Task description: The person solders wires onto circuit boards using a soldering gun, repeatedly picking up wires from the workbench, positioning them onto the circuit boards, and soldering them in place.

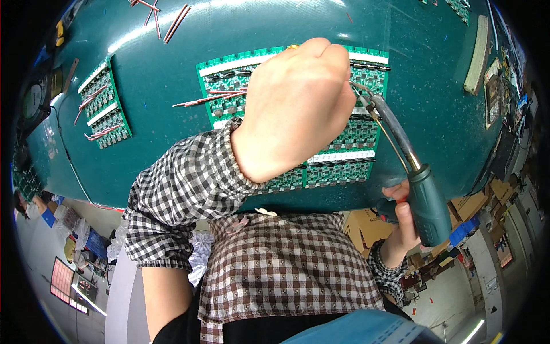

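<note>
Right grip [404, 223] holds a soldering iron [431, 209]; left hand [298, 109], contents hidden, partly hides circuit boards [342, 167], wires [176, 24] lying beyond.

Yep, your table [154, 74] has boards [366, 135] mid-frame, smaller board [105, 104] left, wires [177, 24] top left, pale strip [476, 55] upper right.

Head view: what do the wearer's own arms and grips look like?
On the left is a black-and-white checked fabric oversleeve, gathered at the wrist, with a plain black garment sleeve higher up. On the right, a similar checked fabric sleeve shows only partly. The left grip and right grip are human hands without gloves.
</note>
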Available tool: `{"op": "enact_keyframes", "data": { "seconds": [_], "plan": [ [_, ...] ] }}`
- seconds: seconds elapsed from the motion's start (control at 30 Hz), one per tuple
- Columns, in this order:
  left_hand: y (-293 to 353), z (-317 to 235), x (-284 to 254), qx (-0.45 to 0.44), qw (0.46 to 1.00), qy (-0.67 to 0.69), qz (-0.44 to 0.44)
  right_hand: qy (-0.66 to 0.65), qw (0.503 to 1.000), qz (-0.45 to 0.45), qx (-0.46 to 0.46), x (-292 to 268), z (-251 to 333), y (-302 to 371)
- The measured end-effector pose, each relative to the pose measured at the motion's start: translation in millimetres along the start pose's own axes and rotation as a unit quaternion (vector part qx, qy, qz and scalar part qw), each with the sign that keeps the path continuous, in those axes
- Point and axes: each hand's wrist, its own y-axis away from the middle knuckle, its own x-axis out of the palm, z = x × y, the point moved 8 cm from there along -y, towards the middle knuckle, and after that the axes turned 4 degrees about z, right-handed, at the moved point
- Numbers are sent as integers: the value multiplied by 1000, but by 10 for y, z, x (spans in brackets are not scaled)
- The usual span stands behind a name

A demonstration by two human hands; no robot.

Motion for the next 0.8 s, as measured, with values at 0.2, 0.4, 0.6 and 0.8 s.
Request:
{"op": "enact_keyframes", "data": {
  "seconds": [0.2, 0.4, 0.6, 0.8],
  "plan": [
    [4, -1, -9, 1, 1000, 1, 0, 14, 999, -19, -29, 1, 113, -19],
    [1, 0, -8, 5, 1000, 5, -7, 37, 998, -11, -46, -15, 97, -17],
    [11, -7, -3, 1, 1000, 5, -10, -28, 999, -29, -14, -10, 74, -19],
    [14, 6, -15, 3, 1000, 1, -15, -30, 999, -30, -5, -50, 33, 7]
  ]
}}
